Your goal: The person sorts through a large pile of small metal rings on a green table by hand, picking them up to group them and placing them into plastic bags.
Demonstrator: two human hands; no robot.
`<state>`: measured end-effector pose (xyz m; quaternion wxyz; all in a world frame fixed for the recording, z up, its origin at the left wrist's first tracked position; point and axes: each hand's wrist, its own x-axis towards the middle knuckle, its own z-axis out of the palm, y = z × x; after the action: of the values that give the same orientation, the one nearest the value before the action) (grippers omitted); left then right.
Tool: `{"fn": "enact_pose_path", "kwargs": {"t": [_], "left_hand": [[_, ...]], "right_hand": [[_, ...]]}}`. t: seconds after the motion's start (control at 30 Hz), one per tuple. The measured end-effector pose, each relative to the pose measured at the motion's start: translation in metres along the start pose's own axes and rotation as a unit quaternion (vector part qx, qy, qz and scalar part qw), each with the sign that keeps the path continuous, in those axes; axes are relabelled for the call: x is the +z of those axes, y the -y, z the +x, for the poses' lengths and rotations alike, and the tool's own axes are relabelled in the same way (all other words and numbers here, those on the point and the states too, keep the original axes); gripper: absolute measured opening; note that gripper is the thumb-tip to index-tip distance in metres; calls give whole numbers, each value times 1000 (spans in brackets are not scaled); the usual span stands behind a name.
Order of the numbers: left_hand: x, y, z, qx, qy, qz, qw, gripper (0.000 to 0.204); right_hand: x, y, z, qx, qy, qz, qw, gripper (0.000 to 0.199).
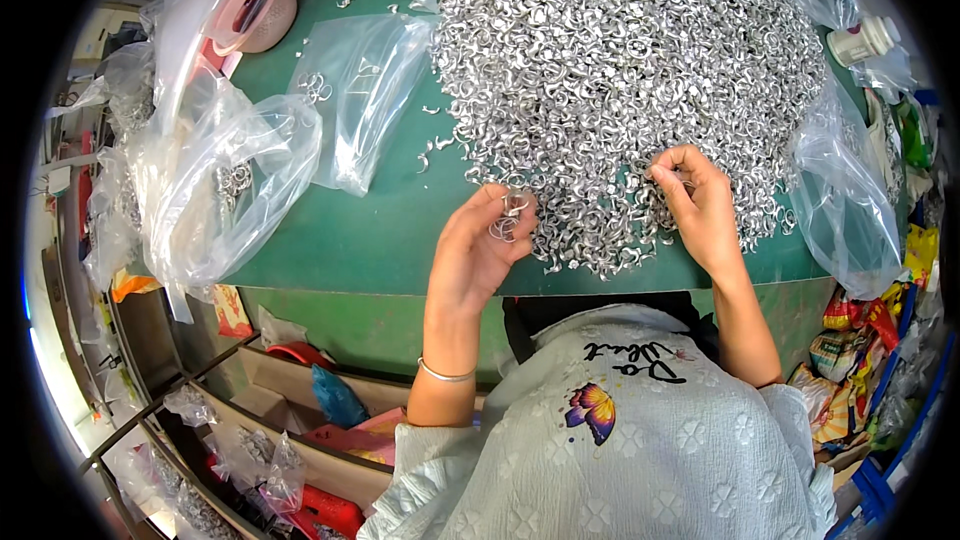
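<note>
A big heap of small curved silver metal pieces [620, 50] covers the middle and right of the green table [340, 250]. At the heap's front left edge, my left hand [474, 248] is closed with several silver rings [508, 222] held in its fingers. My right hand [706, 208] is over the front right part of the heap, thumb and forefinger pinched together. Whatever sits between those fingertips is too small to make out against the pieces behind.
Clear plastic bags [365, 90] lie left of the heap, a few rings [314, 87] by one. A pink basket [268, 20] stands at the far left. Another clear bag [845, 190] and a white bottle [864, 41] are on the right. Below the left edge is an open drawer [280, 380].
</note>
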<state>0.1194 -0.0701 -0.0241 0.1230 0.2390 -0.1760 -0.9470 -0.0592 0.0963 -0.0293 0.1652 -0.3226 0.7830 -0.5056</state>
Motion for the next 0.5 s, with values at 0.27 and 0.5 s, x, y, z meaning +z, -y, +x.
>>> {"fn": "enact_pose_path", "kwargs": {"t": [0.27, 0.5], "left_hand": [[-3, 9, 0, 60, -26, 154, 986, 11], [11, 11, -2, 119, -70, 274, 952, 27]], "right_hand": [[0, 18, 4, 198, 36, 298, 933, 13], [6, 14, -2, 15, 22, -56, 998, 12]]}}
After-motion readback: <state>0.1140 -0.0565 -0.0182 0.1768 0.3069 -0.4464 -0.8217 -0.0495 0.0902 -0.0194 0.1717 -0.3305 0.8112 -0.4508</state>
